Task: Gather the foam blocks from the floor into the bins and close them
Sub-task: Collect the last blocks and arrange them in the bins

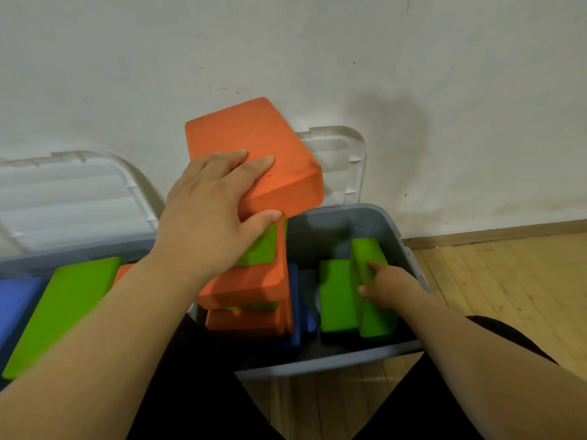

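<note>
Now gripping orange block point(254, 144) in left hand point(209, 214), fingers lying flat over top face, thumb hooking under near end. Holding it tilted in the air above right bin point(343, 363), touching nothing else. Pinching upright green block point(370, 255) with right hand point(389, 285) down inside same bin, thumb and forefinger showing on near side, other fingers hidden. Standing just beside it on the left: 2nd green block point(336, 293). Filling bin's left half: stack point(251, 284) of orange, green and blue blocks.

Judging next move as lowering orange block. Pointing its long axis away from body toward wall point(317, 42), roughly matching the 2 green blocks' run. Sitting almost straight below it: stack top, so probably needing only a short drop. Being nearer to stack: left hand; right hand working bin's right side, apart from drop path, perhaps making room, only guessing.

Leaning on wall behind bins: right lid point(346, 160) and left lid point(70, 192), neither closing yet. Showing at left: left bin point(79, 250) with green and blue blocks, cut off by frame edge. Hiding behind left forearm point(95, 338): part of left bin and stack. Not showing: bin bottoms, any blocks lying on floor point(508, 281) outside frame. Counting stack layers proving hard.
</note>
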A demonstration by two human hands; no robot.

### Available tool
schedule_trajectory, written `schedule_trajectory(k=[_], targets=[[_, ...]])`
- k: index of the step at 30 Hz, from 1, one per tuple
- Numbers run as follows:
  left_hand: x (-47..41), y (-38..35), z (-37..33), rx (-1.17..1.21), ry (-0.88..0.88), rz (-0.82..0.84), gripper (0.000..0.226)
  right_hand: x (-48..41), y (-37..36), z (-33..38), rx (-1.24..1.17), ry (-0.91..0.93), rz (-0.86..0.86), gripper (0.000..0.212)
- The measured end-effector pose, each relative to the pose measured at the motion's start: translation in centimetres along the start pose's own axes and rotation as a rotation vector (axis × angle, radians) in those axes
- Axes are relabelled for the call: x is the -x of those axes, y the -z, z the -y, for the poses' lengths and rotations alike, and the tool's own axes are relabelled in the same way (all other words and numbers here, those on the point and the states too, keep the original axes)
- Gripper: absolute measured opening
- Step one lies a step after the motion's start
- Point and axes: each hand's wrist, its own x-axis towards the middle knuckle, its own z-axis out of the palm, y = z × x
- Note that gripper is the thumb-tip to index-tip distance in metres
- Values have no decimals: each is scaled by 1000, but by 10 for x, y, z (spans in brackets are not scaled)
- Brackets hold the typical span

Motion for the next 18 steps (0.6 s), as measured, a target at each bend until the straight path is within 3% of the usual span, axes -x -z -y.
schedule_trajectory(k=[5, 9, 14, 18], targets=[[3, 0, -1, 24, 11, -13, 75, 4, 0, 9, -119, 41, -26, 89], [5, 1, 0, 38, 13, -18, 76, 13, 17, 16, 30, 4, -342, 99], [4, -2, 2, 53, 5, -36, 76, 13, 16, 8, -40, -69, -512, 72], [5, -4, 2, 56, -1, -37, 76, -3, -10, -5, -227, -2, -502, 65]])
